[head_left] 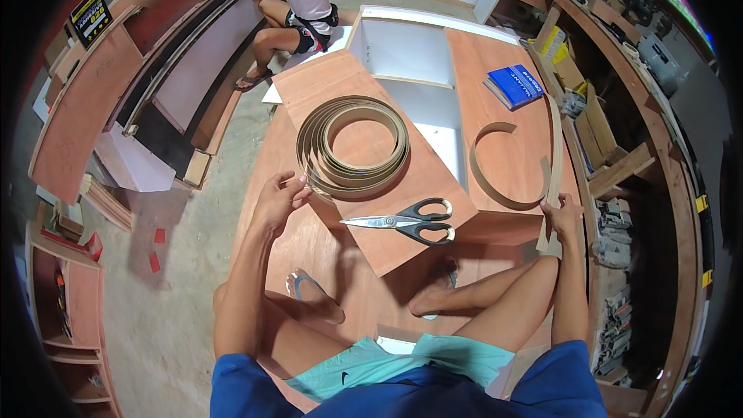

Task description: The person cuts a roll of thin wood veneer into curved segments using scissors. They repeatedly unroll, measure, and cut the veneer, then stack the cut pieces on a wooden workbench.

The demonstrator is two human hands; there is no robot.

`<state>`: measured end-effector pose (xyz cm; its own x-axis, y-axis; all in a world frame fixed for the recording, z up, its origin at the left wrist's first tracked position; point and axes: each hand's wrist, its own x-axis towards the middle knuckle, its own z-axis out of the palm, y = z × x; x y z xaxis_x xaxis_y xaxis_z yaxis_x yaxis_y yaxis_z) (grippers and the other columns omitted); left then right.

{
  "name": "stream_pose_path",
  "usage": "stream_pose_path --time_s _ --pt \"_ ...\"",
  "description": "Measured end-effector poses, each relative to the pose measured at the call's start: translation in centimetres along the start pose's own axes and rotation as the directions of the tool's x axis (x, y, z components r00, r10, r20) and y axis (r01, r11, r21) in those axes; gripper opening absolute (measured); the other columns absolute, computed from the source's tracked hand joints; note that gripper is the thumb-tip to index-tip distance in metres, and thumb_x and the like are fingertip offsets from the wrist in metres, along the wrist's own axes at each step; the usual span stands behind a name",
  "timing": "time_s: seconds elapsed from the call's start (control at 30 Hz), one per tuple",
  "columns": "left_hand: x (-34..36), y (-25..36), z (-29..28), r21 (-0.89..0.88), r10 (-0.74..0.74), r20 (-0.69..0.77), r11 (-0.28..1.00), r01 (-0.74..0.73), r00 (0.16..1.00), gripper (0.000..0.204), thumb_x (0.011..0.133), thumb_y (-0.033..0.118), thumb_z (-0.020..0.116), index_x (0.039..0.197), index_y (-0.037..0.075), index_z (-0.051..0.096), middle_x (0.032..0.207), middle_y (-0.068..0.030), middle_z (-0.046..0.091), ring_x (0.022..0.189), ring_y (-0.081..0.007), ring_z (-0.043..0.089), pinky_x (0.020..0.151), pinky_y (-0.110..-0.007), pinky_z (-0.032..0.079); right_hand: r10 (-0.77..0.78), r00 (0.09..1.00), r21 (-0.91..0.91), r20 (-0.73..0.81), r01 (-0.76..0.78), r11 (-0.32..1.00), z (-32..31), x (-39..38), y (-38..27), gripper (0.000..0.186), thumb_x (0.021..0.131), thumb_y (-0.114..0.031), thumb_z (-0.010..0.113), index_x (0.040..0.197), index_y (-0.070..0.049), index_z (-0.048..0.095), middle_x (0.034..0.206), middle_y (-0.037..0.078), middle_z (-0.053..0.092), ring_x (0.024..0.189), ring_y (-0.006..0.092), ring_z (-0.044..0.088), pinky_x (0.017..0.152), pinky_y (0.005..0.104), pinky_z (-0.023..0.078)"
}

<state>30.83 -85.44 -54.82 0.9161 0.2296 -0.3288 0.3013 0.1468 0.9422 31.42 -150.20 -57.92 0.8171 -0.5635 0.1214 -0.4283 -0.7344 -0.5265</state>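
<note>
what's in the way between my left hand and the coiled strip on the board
Nothing visible. The left hand is right at the near-left edge of the coiled strip; whether it touches is hard to tell. The scissors lie on the board to the hand's right, not between them.

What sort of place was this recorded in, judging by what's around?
Probably a woodworking or cabinet-making workshop: a seemingly unfinished wooden cabinet with open white compartments, a coil of thin brown strip on a board, and rough wooden shelving crowded with gear.
</note>
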Motion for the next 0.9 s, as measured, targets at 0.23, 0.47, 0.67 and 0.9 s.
stream_pose_path --time_s 0.23,0.47,0.67,0.9 --pt "0.0 0.2 -0.3 -0.091 -0.032 0.115 0.995 0.043 0.993 0.025 0.101 0.017 0.065 0.116 -0.002 0.065 0.098 -0.0054 0.069 0.089 -0.0157 0.068 0.087 -0.031 0.057 0.040 0.996 0.098 0.074 -0.047 0.994 -2.5 0.7 2.5 0.050 0.082 -0.015 0.082 0.123 0.005 0.062 0.117 0.022 0.069 0.103 0.0332 0.069 0.093 0.0438 0.053" --pt "-1.8 3.4 -0.7 -0.418 0.009 0.048 0.908 0.012 0.999 0.032 0.096 0.019 0.063 0.120 -0.003 0.064 0.091 -0.0030 0.065 0.077 -0.0117 0.062 0.078 -0.026 0.053 -0.010 0.968 0.315 -0.251 0.091 0.945 -3.5 -1.2 -0.8 0.040 0.088 -0.009 0.072 0.123 0.004 0.057 0.099 0.022 0.072 0.094 0.0328 0.071 0.085 0.0451 0.054" --pt "-2.6 4.4 2.8 -0.505 0.249 0.100 0.847 -0.167 0.963 0.041 0.095 0.007 0.064 0.134 -0.004 0.056 0.107 -0.0105 0.067 0.088 -0.0168 0.070 0.073 -0.022 0.056 -0.297 0.908 -0.042 -0.296 0.299 0.954 -7.5 -2.1 -5.6 0.041 0.088 -0.010 0.070 0.126 -0.001 0.057 0.113 0.028 0.069 0.107 0.0459 0.067 0.091 0.0507 0.051" --pt "-4.7 4.0 9.6 -0.442 0.395 0.394 0.873 -0.206 0.830 0.066 0.091 -0.004 0.071 0.149 0.004 0.042 0.112 -0.0083 0.064 0.088 -0.0163 0.069 0.072 -0.025 0.056 -0.230 0.704 0.112 -0.672 0.404 0.908 -9.4 -5.2 -10.8 0.045 0.093 -0.012 0.070 0.131 0.006 0.056 0.113 0.029 0.069 0.104 0.0441 0.068 0.090 0.0465 0.052"
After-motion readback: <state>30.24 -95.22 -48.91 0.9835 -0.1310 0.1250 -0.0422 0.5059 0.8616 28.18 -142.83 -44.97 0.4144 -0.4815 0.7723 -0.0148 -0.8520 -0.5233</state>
